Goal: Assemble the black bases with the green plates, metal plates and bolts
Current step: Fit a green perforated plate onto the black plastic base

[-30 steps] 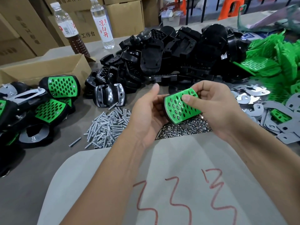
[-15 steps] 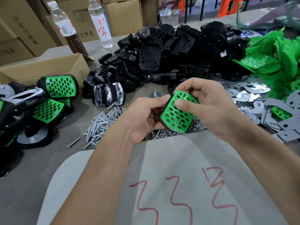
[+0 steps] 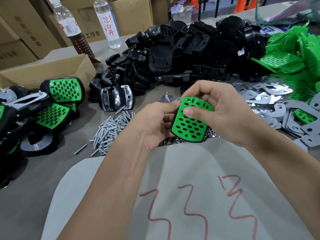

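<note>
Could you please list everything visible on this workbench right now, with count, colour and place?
green plate on black base: one, green on black, held in both hands at centre
black bases: large pile, black, far centre
green plates: heap, green, far right
metal plates: many, silver-grey, right side
bolts: loose pile, silver, left of the hands
nuts: small pile, silver, under the held piece
finished assemblies: several, green, black and metal, left edge
cardboard box: one, brown, open, far left
bottles: two, one clear, one with brown liquid, far left
grey sheet: one, red marks, near edge
left hand: grips the piece's left edge
right hand: thumb pressed on the green face
</note>
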`<action>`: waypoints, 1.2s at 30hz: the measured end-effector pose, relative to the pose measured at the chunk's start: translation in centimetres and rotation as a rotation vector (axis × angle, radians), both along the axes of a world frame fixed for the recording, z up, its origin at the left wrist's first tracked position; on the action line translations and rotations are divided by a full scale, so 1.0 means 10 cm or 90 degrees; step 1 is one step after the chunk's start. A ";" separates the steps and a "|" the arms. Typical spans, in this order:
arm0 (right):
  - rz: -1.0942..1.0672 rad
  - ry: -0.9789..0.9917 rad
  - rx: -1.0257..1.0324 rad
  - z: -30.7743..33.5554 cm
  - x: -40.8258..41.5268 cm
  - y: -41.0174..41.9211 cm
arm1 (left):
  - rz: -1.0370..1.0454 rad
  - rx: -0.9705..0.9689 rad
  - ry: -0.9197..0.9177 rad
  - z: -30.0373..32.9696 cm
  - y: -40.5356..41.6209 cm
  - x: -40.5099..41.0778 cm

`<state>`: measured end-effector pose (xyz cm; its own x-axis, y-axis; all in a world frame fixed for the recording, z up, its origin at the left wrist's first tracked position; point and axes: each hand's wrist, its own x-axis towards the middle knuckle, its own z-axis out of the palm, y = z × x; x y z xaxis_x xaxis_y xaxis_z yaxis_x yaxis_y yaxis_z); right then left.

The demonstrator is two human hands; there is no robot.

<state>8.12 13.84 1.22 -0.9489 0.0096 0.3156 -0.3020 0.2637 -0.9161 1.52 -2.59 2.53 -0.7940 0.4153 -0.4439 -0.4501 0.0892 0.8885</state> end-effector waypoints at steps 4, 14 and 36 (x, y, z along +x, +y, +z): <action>-0.016 -0.016 -0.019 -0.03 0.00 0.00 | 0.026 0.003 0.029 -0.01 0.01 0.04; -0.055 -0.035 0.044 -0.04 -0.03 0.03 | 0.014 -0.019 0.095 0.01 0.02 0.07; -0.020 0.001 0.027 -0.04 -0.05 0.03 | -0.097 0.095 0.027 -0.03 -0.24 -0.09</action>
<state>7.67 14.13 0.87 -0.9478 0.0267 0.3179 -0.2943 0.3115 -0.9035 0.66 -4.95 2.23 -0.7341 0.5901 -0.3360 -0.4031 0.0195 0.9149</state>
